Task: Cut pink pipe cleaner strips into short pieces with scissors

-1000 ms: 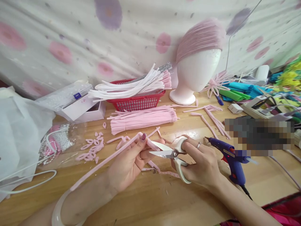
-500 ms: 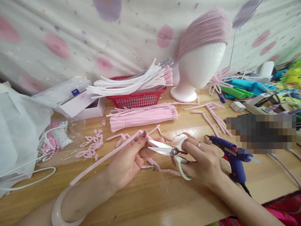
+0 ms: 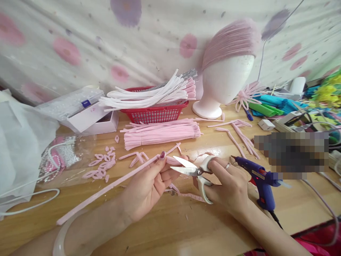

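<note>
Between thumb and fingers, my left hand (image 3: 153, 183) pinches a long pink pipe cleaner (image 3: 106, 188), whose tail runs down over my forearm. A short pink piece shows past my thumb, close to the blades. My right hand (image 3: 227, 181) has its fingers through the handles of white-handled scissors (image 3: 199, 172). The scissor blades are parted and point left at my left fingers. Under my hands lies a pink measuring tape (image 3: 190, 195). Small pink loops (image 3: 99, 170) lie in a cluster left of my left hand.
A pink pipe-cleaner bundle (image 3: 162, 135) lies before a red basket (image 3: 157, 115) of white ones. Behind stands a foam head (image 3: 223, 81) wearing a pink cap. A blue glue gun (image 3: 257, 176) lies right of my right hand. Bent pink pieces (image 3: 242, 137) lie beyond it.
The pink pipe cleaner's long tail reaches farther down and left along my forearm. The scissor blades are spread wider and stay near my left fingers. The view has shifted slightly.
</note>
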A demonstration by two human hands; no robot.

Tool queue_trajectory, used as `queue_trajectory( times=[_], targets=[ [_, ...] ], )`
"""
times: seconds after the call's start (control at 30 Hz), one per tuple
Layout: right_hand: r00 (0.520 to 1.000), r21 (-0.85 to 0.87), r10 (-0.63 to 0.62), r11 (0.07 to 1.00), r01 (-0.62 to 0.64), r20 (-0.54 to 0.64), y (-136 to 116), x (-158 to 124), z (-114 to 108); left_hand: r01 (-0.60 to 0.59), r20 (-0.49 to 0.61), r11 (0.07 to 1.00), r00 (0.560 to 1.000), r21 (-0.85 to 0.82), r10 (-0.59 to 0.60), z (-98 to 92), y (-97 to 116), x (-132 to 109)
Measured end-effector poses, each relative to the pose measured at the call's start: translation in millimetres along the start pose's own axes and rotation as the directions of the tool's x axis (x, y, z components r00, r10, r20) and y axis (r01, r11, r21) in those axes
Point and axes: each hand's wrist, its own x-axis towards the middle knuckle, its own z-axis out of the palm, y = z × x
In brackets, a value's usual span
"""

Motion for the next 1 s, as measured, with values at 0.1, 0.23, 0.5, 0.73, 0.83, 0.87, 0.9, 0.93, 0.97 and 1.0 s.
queue_trajectory(
  times=[0.1,0.23,0.5,0.73,0.83,0.87,0.9,0.93,0.97,1.0],
  targets=[
    [1.000,0.001,0.013,1.000,-0.013,0.001,-0.1,-2.3,1.5,0.066,-0.042,0.994,0.997,-0.083,-0.070,2.0,-4.5,-2.4],
    [0.999,-0.003,0.030,1.000,-0.030,0.011,-0.8,-4.4,2.2,0.113,-0.071,0.987,0.990,-0.117,-0.122,3.4,-7.4,-4.3],
    [1.000,-0.047,-0.021,0.999,0.022,0.014,3.5,-3.1,1.6,0.125,-0.107,0.979,0.984,-0.162,-0.143,6.2,-5.5,-5.1],
    [1.000,-0.053,-0.014,0.998,0.014,0.014,3.1,-3.1,1.9,0.115,-0.107,0.985,0.986,-0.125,-0.129,4.1,-8.7,-7.3],
    [1.000,-0.049,-0.022,0.999,0.022,0.006,3.6,-3.4,2.6,0.124,-0.123,0.982,0.982,-0.140,-0.142,3.8,-8.5,-7.7],
    [1.000,-0.047,-0.026,0.999,0.026,0.003,3.9,-3.5,2.8,0.125,-0.127,0.981,0.981,-0.148,-0.144,4.0,-8.3,-7.6],
    [1.000,-0.046,-0.030,0.999,0.030,0.002,4.2,-3.7,3.0,0.124,-0.129,0.980,0.981,-0.155,-0.145,4.4,-8.0,-7.6],
    [1.000,-0.047,-0.030,0.998,0.030,0.000,4.5,-4.0,3.2,0.125,-0.133,0.979,0.980,-0.162,-0.148,4.9,-7.7,-7.5],
    [1.000,-0.050,-0.028,0.998,0.028,-0.001,4.7,-4.4,3.5,0.126,-0.139,0.978,0.979,-0.168,-0.150,5.5,-7.5,-7.4],
    [1.000,-0.052,-0.028,0.998,0.028,0.000,4.8,-4.8,3.8,0.127,-0.146,0.977,0.977,-0.172,-0.153,6.1,-7.3,-7.3]
  ],
)
